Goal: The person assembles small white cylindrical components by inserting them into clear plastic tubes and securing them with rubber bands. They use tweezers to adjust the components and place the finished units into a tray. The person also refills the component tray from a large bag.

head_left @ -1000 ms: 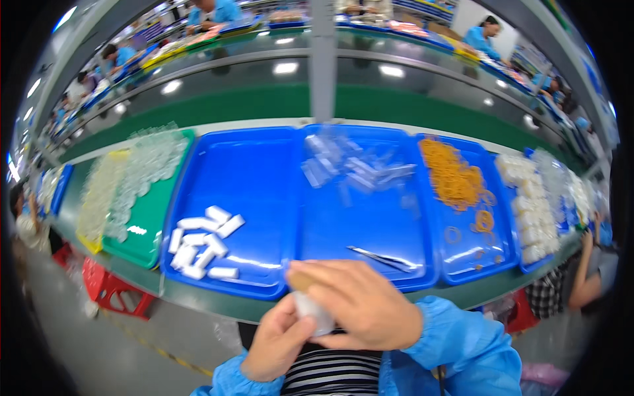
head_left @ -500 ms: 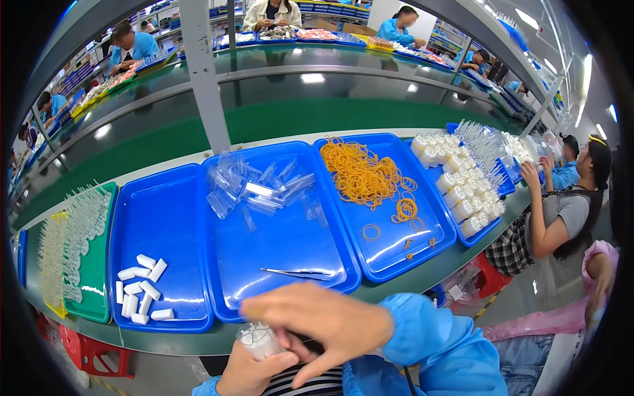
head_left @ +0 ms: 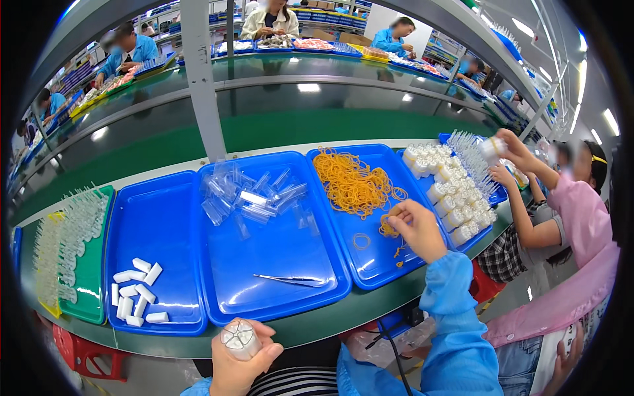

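Observation:
My left hand (head_left: pixel 244 350) is wrapped round an upright bundle of white wedge-shaped pieces (head_left: pixel 239 336), below the front edge of the middle tray. Its round top, split into segments, faces up. My right hand (head_left: pixel 421 230) is over the blue tray of rubber bands (head_left: pixel 356 181), its thumb and fingers pinched on a few orange bands (head_left: pixel 387 228). Most of the bands lie heaped behind and left of that hand. In the middle blue tray (head_left: pixel 264 244) are clear plastic tubes (head_left: pixel 254 195) and metal tweezers (head_left: pixel 288 280).
Small white blocks (head_left: pixel 135 290) lie in the left blue tray (head_left: pixel 155 218). Clear spiky parts stand in a green tray (head_left: pixel 92 290) at far left. Finished-looking white bundles (head_left: pixel 452 191) fill the right tray. A co-worker's pink sleeve (head_left: pixel 584 218) reaches in there, a bundle in hand.
My right hand has moved from above the bundle, right and away from me, to the rubber bands. My left hand still holds the bundle. A co-worker's arm has come in at the right.

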Demonstrator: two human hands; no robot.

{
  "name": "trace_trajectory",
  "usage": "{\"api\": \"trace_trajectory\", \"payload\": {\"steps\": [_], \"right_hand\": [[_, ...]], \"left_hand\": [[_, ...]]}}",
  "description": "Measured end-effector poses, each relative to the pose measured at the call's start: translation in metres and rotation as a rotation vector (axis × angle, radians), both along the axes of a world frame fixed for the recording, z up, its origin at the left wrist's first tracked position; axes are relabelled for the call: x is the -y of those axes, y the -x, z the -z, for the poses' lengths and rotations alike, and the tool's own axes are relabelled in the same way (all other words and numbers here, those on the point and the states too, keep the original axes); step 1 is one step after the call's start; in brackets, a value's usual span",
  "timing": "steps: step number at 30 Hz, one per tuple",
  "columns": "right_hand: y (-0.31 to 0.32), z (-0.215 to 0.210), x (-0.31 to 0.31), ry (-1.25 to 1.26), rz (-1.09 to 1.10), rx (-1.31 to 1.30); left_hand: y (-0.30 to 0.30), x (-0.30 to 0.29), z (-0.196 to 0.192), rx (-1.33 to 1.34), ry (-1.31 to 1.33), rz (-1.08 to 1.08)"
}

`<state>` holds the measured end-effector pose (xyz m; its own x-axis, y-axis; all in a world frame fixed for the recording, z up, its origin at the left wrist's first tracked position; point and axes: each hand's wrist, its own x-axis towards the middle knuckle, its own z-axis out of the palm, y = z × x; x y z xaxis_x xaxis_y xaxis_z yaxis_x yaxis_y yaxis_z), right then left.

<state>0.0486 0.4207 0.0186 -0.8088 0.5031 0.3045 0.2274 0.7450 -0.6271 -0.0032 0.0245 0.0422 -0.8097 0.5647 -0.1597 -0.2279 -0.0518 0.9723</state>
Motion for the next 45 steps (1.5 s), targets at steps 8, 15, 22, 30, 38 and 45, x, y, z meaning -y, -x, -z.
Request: {"api": "trace_trajectory", "payload": {"steps": [8,15,22,30,38,45], "right_hand": [[0.001,-0.015,0.011,-0.220,-0.064,0.052],[-0.004,-0.034,0.014,-0.005,-0.092,0.035],[-0.005,-0.051,0.025,0.006,0.020,-0.053],[0.044,-0.051,0.137,-0.206,-0.365,-0.359],[0.034,-0.070,0.183,0.995,-0.875,-0.094],[0.056,-0.054,0.191,0.130,-0.912,-0.431]], "left_hand": [[0.001,0.006,0.003,0.071,0.002,0.060],[-0.002,0.006,0.014,0.104,-0.006,0.067],[-0.003,0.005,0.009,0.085,-0.087,0.042],[0.035,-0.038,0.004,-0.658,-0.024,-0.196],[0.043,-0.035,0.007,-0.231,-0.199,-0.409],[0.025,-0.011,-0.012,0.054,-0.222,0.009]]}}
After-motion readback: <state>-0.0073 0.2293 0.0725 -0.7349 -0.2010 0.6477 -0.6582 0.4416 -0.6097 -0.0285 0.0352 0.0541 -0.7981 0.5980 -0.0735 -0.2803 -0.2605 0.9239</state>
